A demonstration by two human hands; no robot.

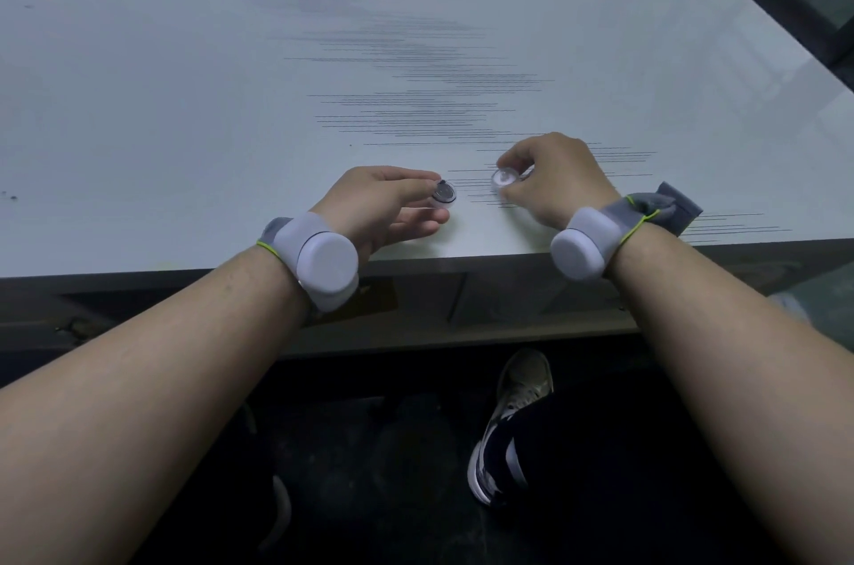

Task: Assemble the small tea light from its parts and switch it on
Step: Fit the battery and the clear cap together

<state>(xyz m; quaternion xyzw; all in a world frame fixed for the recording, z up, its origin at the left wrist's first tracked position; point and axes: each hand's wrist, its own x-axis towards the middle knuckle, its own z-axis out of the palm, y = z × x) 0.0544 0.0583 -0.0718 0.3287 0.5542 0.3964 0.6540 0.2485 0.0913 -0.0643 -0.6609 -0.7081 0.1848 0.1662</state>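
Above the near edge of the white bench, the left hand pinches a round tea light part with a dark ringed face. The right hand grips a white round part, just beside the first, not touching.

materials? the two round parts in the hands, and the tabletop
Left part: likely white plastic, with a dark, shiny round face, maybe metal.
Right part: pale, translucent-looking plastic, glossy.
Tabletop: smooth white, semi-gloss; faint reflections suggest laminate or coated board.
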